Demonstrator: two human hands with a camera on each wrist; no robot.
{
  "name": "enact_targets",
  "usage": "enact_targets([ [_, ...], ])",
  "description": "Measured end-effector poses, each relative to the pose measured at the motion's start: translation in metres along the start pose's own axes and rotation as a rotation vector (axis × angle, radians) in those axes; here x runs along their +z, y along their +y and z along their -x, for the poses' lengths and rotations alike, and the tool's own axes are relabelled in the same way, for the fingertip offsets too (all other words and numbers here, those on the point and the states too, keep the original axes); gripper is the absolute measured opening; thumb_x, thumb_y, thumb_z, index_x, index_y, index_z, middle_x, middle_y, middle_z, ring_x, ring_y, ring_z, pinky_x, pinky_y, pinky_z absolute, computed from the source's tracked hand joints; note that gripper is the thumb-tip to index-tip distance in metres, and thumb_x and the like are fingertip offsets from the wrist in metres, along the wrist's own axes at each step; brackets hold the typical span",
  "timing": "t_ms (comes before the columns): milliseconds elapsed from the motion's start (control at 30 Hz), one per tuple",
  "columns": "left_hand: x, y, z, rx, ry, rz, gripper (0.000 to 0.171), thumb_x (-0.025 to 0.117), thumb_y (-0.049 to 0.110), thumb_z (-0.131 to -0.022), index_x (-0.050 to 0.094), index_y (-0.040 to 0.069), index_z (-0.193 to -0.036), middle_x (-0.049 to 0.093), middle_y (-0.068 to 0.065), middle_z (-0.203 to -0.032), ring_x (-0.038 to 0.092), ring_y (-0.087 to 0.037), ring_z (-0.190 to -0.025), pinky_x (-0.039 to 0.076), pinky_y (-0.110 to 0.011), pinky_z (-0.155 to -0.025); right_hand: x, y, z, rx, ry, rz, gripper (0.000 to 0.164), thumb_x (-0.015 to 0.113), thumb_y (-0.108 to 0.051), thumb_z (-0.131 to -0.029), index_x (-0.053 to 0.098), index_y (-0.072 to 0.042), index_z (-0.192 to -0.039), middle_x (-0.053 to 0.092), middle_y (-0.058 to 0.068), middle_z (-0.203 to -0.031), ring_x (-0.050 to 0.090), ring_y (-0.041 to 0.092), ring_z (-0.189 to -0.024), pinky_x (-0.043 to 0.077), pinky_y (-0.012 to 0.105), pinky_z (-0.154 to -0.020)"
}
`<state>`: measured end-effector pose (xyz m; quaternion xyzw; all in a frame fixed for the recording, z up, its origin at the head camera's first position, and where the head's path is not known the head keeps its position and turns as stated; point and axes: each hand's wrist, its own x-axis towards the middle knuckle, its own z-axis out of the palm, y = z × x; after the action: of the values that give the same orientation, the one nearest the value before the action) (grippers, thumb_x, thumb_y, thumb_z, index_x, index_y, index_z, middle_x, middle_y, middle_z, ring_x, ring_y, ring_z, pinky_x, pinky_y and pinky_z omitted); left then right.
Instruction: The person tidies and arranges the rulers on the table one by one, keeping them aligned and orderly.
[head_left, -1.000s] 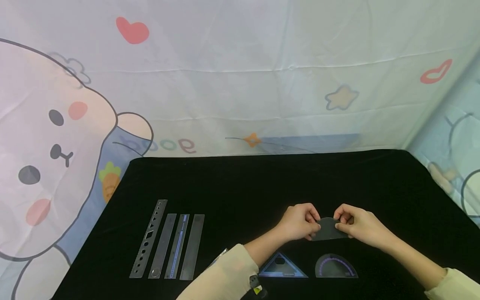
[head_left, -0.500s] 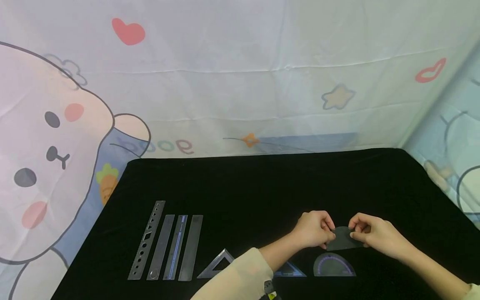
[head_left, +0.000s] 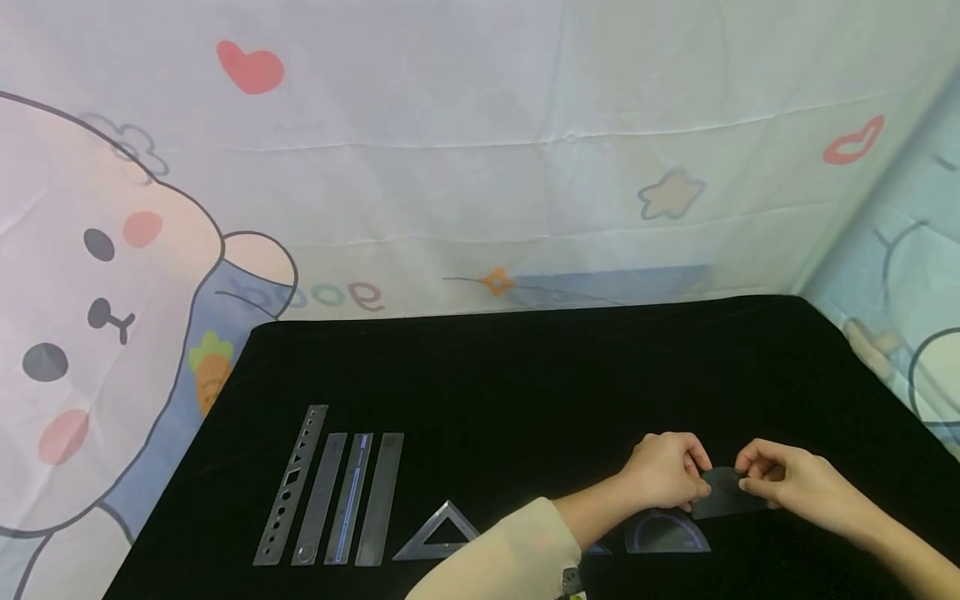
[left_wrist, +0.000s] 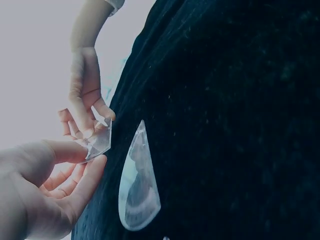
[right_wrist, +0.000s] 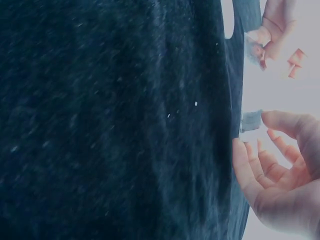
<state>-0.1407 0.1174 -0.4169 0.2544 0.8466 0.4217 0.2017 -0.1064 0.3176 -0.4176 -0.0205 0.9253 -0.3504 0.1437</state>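
Observation:
My left hand (head_left: 667, 471) and right hand (head_left: 806, 487) pinch a clear half-round protractor (head_left: 726, 493) by its two ends, its flat edge toward me. In the left wrist view, thumb and fingers hold one end of this protractor (left_wrist: 101, 142), and it looks lifted above the cloth. The right wrist view shows my right hand (right_wrist: 285, 175) pinching the other end, washed out by glare. Just nearer to me and to the left, a second clear protractor (head_left: 666, 537) with a purple scale lies flat on the black cloth, partly behind my left hand.
Several rulers lie side by side at the left, among them a stencil ruler (head_left: 290, 492) with cut-out shapes and one with a blue strip (head_left: 349, 500). A clear set square (head_left: 435, 537) lies beside my left sleeve (head_left: 506, 550). A blue triangle (head_left: 597, 549) is mostly hidden. Black cloth (head_left: 487, 375) covers the table.
Both hands have moved right and toward me with the held protractor. My left forearm now covers most of the blue triangle and has uncovered the clear set square.

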Motion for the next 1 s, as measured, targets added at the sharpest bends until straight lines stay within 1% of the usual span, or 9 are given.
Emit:
enact_targets([
  [200,0.011,0.004,-0.002,-0.017,-0.041,-0.043,0.016,0.070,0.008,-0.079,0.060,0.017,-0.087,0.053,0.012,-0.062,0.054,0.000,-0.044,0.045,-0.012,-0.042,-0.004,0.012,0.007,-0.008,-0.054,-0.009,0.025,0.063,-0.021,-0.081,0.054,-0.007,-0.100,0.054,0.006,-0.081,0.056,0.014,-0.066,0.050,0.027,-0.056],
  [300,0.016,0.005,-0.002,-0.032,-0.067,-0.041,0.016,0.070,0.008,-0.078,0.060,0.017,-0.087,0.053,0.012,-0.062,0.054,0.000,-0.046,0.046,-0.012,-0.043,-0.004,0.018,0.010,-0.014,-0.079,-0.009,0.025,0.063,-0.021,-0.081,0.053,-0.006,-0.099,0.054,0.006,-0.081,0.056,0.014,-0.065,0.050,0.027,-0.056],
  [367,0.018,0.006,-0.003,-0.043,-0.087,-0.030,0.016,0.070,0.008,-0.078,0.060,0.017,-0.087,0.053,0.012,-0.063,0.054,-0.001,-0.047,0.046,-0.012,-0.044,-0.004,0.020,0.011,-0.009,-0.085,-0.007,0.025,0.063,-0.020,-0.081,0.053,-0.006,-0.099,0.054,0.006,-0.080,0.056,0.014,-0.065,0.050,0.027,-0.056],
  [433,0.020,0.007,-0.003,-0.044,-0.104,-0.039,0.016,0.070,0.008,-0.078,0.059,0.017,-0.087,0.053,0.011,-0.063,0.054,-0.001,-0.047,0.046,-0.012,-0.046,-0.004,0.023,0.012,0.008,-0.081,0.000,0.023,0.063,-0.019,-0.081,0.054,-0.006,-0.098,0.054,0.006,-0.080,0.056,0.014,-0.065,0.050,0.027,-0.056],
  [567,0.025,0.009,-0.007,-0.035,-0.113,-0.108,0.015,0.069,0.012,-0.079,0.058,0.020,-0.086,0.053,0.013,-0.061,0.053,0.001,-0.047,0.045,-0.012,-0.047,-0.003,0.027,0.014,0.040,-0.063,0.021,0.021,0.063,-0.017,-0.080,0.055,-0.007,-0.096,0.054,0.006,-0.078,0.055,0.014,-0.065,0.050,0.026,-0.055],
  [700,0.028,0.009,-0.010,-0.022,-0.117,-0.176,0.015,0.070,0.016,-0.079,0.059,0.022,-0.086,0.053,0.014,-0.063,0.052,0.002,-0.051,0.044,-0.013,-0.050,-0.003,0.032,0.014,0.029,-0.061,0.031,0.020,0.062,-0.017,-0.081,0.055,-0.007,-0.096,0.054,0.005,-0.077,0.054,0.013,-0.063,0.048,0.026,-0.054],
  [833,0.029,0.010,-0.012,-0.009,-0.136,-0.210,0.015,0.070,0.019,-0.078,0.059,0.023,-0.088,0.052,0.014,-0.066,0.051,0.002,-0.057,0.042,-0.013,-0.054,-0.004,0.035,0.014,0.015,-0.076,0.031,0.020,0.062,-0.016,-0.080,0.055,-0.006,-0.096,0.054,0.005,-0.076,0.053,0.013,-0.061,0.047,0.025,-0.053],
  [1000,0.031,0.010,-0.014,-0.005,-0.147,-0.254,0.014,0.071,0.021,-0.078,0.059,0.024,-0.087,0.051,0.014,-0.067,0.050,0.002,-0.058,0.042,-0.013,-0.054,-0.004,0.036,0.014,0.017,-0.086,0.046,0.019,0.062,-0.016,-0.079,0.055,-0.007,-0.095,0.054,0.004,-0.075,0.052,0.013,-0.060,0.046,0.025,-0.052],
])
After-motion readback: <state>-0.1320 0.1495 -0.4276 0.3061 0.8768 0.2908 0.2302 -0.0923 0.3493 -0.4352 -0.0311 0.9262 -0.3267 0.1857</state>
